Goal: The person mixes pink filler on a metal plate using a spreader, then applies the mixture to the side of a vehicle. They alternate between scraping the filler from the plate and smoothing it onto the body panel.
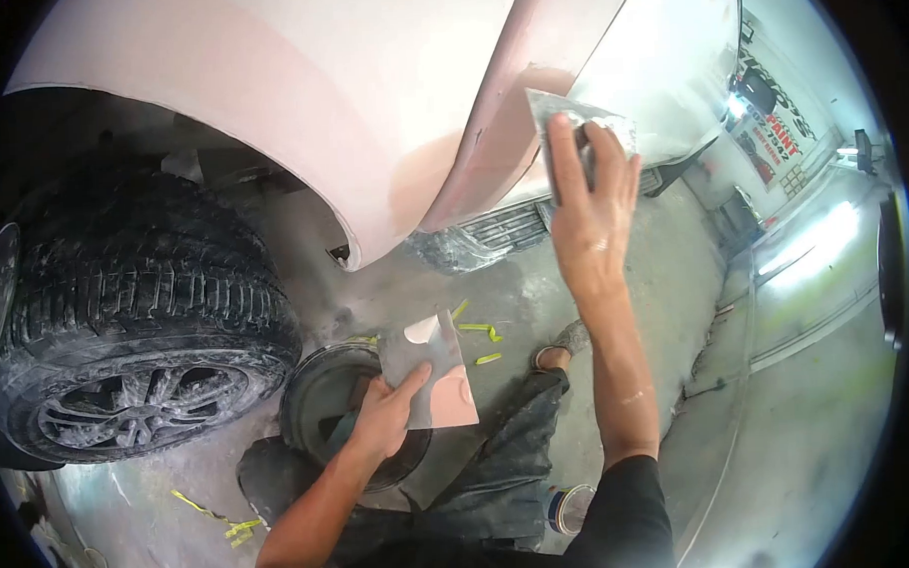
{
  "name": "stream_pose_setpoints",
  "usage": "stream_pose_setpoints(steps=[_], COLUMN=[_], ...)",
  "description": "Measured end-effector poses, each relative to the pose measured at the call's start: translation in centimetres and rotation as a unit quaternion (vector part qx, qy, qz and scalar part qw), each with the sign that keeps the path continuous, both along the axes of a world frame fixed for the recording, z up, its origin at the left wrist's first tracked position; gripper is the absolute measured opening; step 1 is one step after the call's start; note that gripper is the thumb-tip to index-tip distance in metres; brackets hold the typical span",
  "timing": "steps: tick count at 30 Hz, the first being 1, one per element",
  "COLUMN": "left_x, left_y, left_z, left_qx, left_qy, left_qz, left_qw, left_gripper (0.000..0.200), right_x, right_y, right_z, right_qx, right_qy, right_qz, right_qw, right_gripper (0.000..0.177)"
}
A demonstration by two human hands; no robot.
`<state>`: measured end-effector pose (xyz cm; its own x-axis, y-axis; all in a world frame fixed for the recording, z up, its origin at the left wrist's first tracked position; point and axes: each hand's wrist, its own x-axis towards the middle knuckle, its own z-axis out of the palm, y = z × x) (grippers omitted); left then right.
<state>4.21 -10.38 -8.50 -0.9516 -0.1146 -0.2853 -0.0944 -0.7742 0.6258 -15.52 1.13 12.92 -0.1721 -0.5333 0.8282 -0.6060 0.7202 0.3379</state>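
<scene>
My left hand (387, 415) grips a thin grey mixing plate (417, 360) by its edge, thumb on top. Pink body filler (450, 396) is smeared over the plate's lower right, with a paler patch near its top. Raised to the upper right, my right hand (592, 214) holds a flat grey filler spreader (578, 106) with its fingers spread across the back. The spreader overlaps the car body (367, 77) in this view, beside a tan-pink filler patch (542, 79) near a panel seam. Another smoothed patch (421, 180) shows on the lower panel.
A dusty wheel (143, 405) lies at left by the open wheel arch. A dark round basin (304, 429) is near my knees, and a can (570, 508) stands by my right side. Yellow tape scraps (488, 331) litter the floor. A printed banner (775, 138) hangs far right.
</scene>
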Motion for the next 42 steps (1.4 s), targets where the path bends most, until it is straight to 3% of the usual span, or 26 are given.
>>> stream_pose_setpoints(steps=[4,9,15,21,24,26,27,29,30,31,32,34,37,40,41,42], left_x=[0.4,0.5,0.5,0.9,0.8,1.5,2.0,0.0,-0.8,-1.1,-0.7,1.0,1.2,1.2,0.7,0.6], left_y=[-0.4,-0.4,-0.5,-0.6,-0.3,-1.5,-1.8,2.1,2.6,2.0,1.5,0.4,-0.9,-1.1,-1.0,-1.3], left_z=[0.3,0.2,0.0,0.7,1.8,3.5,3.9,-0.2,-0.9,-1.0,-0.5,1.6,1.8,0.8,0.2,-0.6], left_qx=[-0.009,0.039,0.034,0.043,0.039,-0.173,-0.26,-0.103,-0.106,-0.103,-0.095,-0.091,-0.151,-0.241,-0.273,-0.215], left_qy=[-0.006,0.004,-0.018,-0.011,-0.01,-0.07,-0.097,0.007,0.044,0.054,0.07,0.084,0.045,0.007,0.008,0.031], left_qz=[-0.001,0.002,-0.004,0.011,0.053,-0.035,-0.062,0.154,0.203,0.18,0.137,0.116,0.067,0.06,0.048,0.012], left_qw=[1.0,0.999,0.999,0.999,0.998,0.982,0.959,0.983,0.972,0.977,0.984,0.985,0.985,0.969,0.961,0.976], left_gripper=[0.035,0.032,0.033,0.032,0.034,0.039,0.042,0.041,0.039,0.04,0.041,0.047,0.054,0.057,0.057,0.051], right_x=[-1.3,-2.1,-1.0,1.8,5.3,7.6,8.5,11.7,12.2,14.0,14.4,14.6,14.4,16.2,18.3,16.6], right_y=[-2.1,-2.8,-2.8,-1.9,1.5,4.5,6.1,7.9,8.5,9.5,10.7,12.7,15.1,18.8,16.1,18.6], right_z=[-0.8,-1.0,-6.5,-13.9,-13.8,-12.9,-13.1,-12.7,-15.0,-15.1,-17.5,-20.6,-25.6,-26.6,-22.8,-27.7], right_qx=[-0.045,-0.009,0.033,0.072,0.075,-0.028,-0.066,-0.161,-0.093,0.042,0.103,0.311,0.092,0.014,-0.024,-0.127], right_qy=[0.07,0.076,0.039,-0.073,-0.228,-0.424,-0.469,-0.682,-0.656,-0.587,-0.626,-0.369,-0.455,-0.504,-0.549,-0.642], right_qz=[-0.017,-0.063,-0.048,-0.069,-0.069,0.029,0.149,0.253,0.313,0.204,0.118,0.155,0.276,0.146,0.164,0.185], right_qw=[0.996,0.995,0.998,0.992,0.968,0.905,0.868,0.667,0.68,0.782,0.764,0.862,0.842,0.851,0.819,0.734], right_gripper=[0.056,0.063,0.058,0.06,0.063,0.065,0.058,0.049,0.044,0.04,0.039,0.041,0.041,0.042,0.048,0.041])
